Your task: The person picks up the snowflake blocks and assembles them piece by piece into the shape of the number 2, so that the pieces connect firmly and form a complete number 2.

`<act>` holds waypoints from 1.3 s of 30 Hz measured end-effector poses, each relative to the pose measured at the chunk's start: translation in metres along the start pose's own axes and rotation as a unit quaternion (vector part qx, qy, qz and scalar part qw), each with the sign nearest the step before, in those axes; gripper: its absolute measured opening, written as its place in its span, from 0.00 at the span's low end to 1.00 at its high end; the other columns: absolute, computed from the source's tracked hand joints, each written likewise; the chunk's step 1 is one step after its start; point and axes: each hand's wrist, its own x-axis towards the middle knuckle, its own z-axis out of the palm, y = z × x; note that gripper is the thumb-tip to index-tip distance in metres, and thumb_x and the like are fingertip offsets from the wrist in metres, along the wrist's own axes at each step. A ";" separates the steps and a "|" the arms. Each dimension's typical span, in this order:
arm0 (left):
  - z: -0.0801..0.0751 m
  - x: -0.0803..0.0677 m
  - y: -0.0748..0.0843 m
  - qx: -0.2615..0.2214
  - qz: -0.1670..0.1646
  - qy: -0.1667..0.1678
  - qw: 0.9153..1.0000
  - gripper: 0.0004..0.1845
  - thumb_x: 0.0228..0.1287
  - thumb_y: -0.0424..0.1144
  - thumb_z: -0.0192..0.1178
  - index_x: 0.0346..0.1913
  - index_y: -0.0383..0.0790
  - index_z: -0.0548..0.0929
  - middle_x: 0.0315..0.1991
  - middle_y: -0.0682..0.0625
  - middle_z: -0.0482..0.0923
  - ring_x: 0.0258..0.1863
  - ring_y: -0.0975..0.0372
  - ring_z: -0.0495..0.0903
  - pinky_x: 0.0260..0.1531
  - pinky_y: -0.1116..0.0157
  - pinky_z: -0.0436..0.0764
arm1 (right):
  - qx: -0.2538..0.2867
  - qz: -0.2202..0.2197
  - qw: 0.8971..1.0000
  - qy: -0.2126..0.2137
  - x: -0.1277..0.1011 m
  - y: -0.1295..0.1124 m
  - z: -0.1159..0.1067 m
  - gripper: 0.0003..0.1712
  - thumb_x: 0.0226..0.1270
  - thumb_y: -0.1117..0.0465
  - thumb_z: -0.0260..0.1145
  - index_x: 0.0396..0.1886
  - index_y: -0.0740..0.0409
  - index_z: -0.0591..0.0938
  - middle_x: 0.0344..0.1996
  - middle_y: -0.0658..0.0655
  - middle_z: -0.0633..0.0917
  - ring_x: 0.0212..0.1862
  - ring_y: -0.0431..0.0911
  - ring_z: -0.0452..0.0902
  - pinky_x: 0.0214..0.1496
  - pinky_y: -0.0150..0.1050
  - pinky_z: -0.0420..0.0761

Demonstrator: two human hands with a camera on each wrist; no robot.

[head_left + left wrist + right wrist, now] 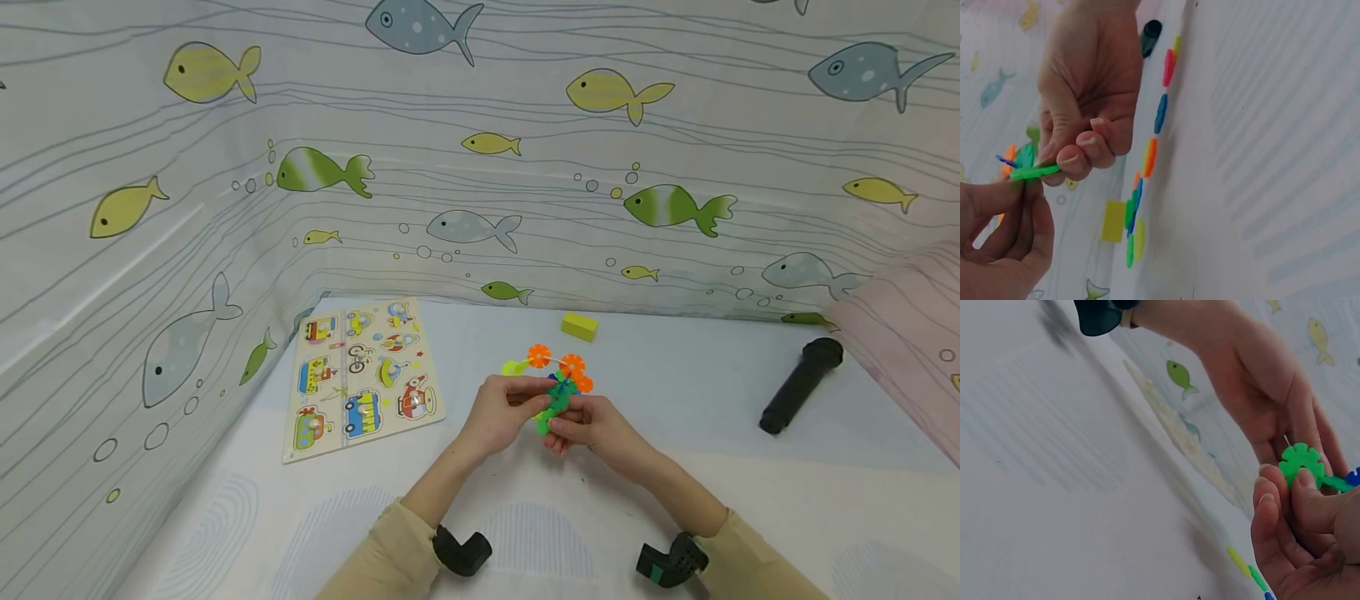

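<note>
My left hand (pixel 510 410) and right hand (pixel 609 437) meet over the table, both pinching small notched plastic discs joined together. A green disc (pixel 1301 465) sits between the right thumb and fingers, shown face-on in the right wrist view. In the left wrist view a bright green disc (pixel 1035 172) appears edge-on, between the fingertips of the left hand (pixel 1004 244) and right hand (pixel 1094 94). Blue and orange discs show close behind the green ones. More discs lie on the table beyond the hands, including an orange disc (pixel 538 356); the hands partly hide them.
A yellow block (pixel 579 327) lies behind the loose discs. To the left is a wooden picture puzzle board (pixel 363 379); a black cylindrical object (pixel 801 385) lies at the right. Fish-patterned sheeting (pixel 465 183) rises behind and beside the table.
</note>
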 end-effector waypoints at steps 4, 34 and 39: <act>0.000 0.000 0.001 -0.005 0.002 -0.009 1.000 0.13 0.69 0.34 0.62 0.53 0.36 0.87 0.52 0.43 0.85 0.49 0.53 0.86 0.47 0.69 0.83 | 0.017 0.010 1.000 -0.008 -0.001 0.000 -0.001 0.20 0.75 0.59 0.60 0.53 0.75 0.76 0.33 0.57 0.87 0.36 0.45 0.82 0.44 0.36 0.85; 0.001 -0.001 0.003 0.008 -0.011 0.049 0.999 0.13 0.69 0.33 0.62 0.54 0.40 0.87 0.48 0.45 0.87 0.44 0.57 0.87 0.45 0.67 0.85 | -0.041 0.024 0.990 0.129 -0.001 -0.009 0.016 0.21 0.60 0.53 0.75 0.45 0.65 0.87 0.34 0.56 0.89 0.39 0.53 0.85 0.47 0.43 0.84; 0.002 -0.001 0.003 0.012 0.006 0.057 0.998 0.13 0.68 0.32 0.63 0.54 0.37 0.87 0.48 0.41 0.87 0.44 0.53 0.88 0.43 0.67 0.85 | -0.015 0.022 0.990 0.137 -0.001 -0.009 0.018 0.25 0.60 0.53 0.75 0.49 0.68 0.85 0.36 0.57 0.90 0.41 0.53 0.86 0.49 0.43 0.85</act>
